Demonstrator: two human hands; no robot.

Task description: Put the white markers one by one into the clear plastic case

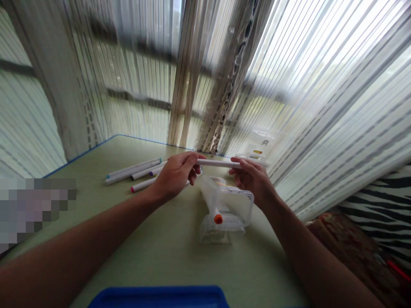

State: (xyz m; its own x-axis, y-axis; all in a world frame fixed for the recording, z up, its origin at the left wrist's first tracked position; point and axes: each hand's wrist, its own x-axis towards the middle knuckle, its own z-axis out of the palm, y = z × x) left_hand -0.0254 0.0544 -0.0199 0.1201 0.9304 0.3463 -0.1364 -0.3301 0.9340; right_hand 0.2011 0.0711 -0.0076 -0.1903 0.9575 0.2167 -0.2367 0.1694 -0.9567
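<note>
A white marker [218, 163] is held level above the table, stretched between my two hands. My left hand [180, 171] is closed round its left end, and my right hand [252, 177] pinches the right end. Both tips are covered by my fingers. Below the marker, a clear plastic case [236, 205] lies on its side with its open end towards me. One marker with an orange end [218, 218] rests in it. To the left of my left hand lie several white markers [135, 170] with coloured ends, partly hidden by that hand.
The pale table [154, 252] has a blue edge. Another clear plastic container [257, 147] stands behind my right hand. A blue object [160, 297] lies at the near edge. String curtains [144, 85] hang behind the table; zebra-striped fabric [382, 205] is at right.
</note>
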